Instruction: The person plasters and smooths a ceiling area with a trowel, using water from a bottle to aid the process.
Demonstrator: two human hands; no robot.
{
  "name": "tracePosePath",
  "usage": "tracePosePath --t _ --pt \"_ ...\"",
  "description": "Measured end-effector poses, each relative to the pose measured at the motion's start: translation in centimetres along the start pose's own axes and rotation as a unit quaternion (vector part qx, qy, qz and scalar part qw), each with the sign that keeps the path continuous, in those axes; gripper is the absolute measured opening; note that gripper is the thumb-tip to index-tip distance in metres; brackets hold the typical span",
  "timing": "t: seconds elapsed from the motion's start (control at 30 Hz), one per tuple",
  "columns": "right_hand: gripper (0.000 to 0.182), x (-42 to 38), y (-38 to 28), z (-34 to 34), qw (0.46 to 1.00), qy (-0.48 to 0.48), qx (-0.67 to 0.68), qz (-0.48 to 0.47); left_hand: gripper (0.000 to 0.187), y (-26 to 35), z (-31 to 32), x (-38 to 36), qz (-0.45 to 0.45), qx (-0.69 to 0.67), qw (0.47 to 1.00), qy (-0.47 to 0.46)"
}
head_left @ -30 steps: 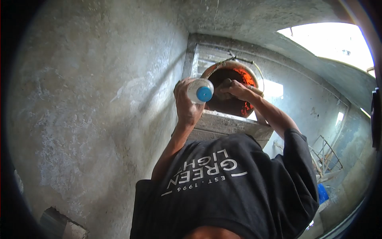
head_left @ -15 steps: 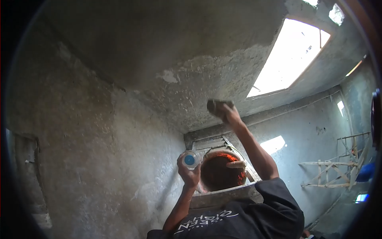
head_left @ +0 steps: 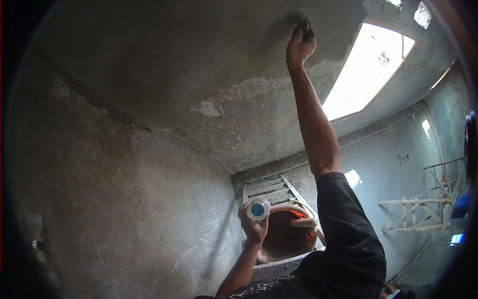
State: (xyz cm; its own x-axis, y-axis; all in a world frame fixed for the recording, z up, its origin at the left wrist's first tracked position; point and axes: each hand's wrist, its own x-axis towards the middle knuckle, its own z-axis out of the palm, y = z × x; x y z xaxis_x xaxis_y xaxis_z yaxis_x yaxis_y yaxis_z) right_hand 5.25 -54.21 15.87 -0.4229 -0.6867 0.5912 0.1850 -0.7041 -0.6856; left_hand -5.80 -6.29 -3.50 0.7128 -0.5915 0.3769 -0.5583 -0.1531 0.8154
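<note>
My left hand (head_left: pixel 254 224) is wrapped round a clear container with a blue round spot (head_left: pixel 258 210), held upright near the ladder. Just right of it sits a round bucket (head_left: pixel 284 234) with orange-red marks on its inner rim and a pale handle-like piece (head_left: pixel 302 223) across its edge. My right arm is stretched far up, and my right hand (head_left: pixel 301 45) grips a dark flat tool (head_left: pixel 305 25) against the grey plastered surface (head_left: pixel 224 45) overhead. The tool's exact shape is partly hidden by the fingers.
A ladder (head_left: pixel 269 189) leans behind the bucket. A bright opening (head_left: pixel 371 67) cuts the ceiling at upper right. Wooden scaffold-like frames (head_left: pixel 418 214) stand at the far right, beside a blue object (head_left: pixel 460 207). A rough wall (head_left: pixel 99 199) rises on the left.
My right hand has moved up from mid-height to the upper ceiling with the tool. My left hand and the container have shifted slightly right and down in view, as has the bucket.
</note>
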Motion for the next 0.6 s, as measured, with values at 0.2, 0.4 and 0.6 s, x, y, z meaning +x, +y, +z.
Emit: tracePosePath --t 0.2,0.4,0.6 --pt "0.062 -2.1 0.7 2.9 0.970 0.019 -0.194 -0.149 0.062 -0.7 0.1 -0.7 0.007 -0.004 1.000 -0.019" --pt "0.044 -2.8 0.7 -0.1 0.980 -0.105 0.083 0.145 0.062 -1.0 0.4 -0.8 -0.011 -0.033 0.999 -0.013" --pt "0.030 2.0 0.1 -2.1 0.991 -0.051 0.036 0.117 0.054 0.4 -0.1 0.3 0.047 0.019 0.999 0.013"
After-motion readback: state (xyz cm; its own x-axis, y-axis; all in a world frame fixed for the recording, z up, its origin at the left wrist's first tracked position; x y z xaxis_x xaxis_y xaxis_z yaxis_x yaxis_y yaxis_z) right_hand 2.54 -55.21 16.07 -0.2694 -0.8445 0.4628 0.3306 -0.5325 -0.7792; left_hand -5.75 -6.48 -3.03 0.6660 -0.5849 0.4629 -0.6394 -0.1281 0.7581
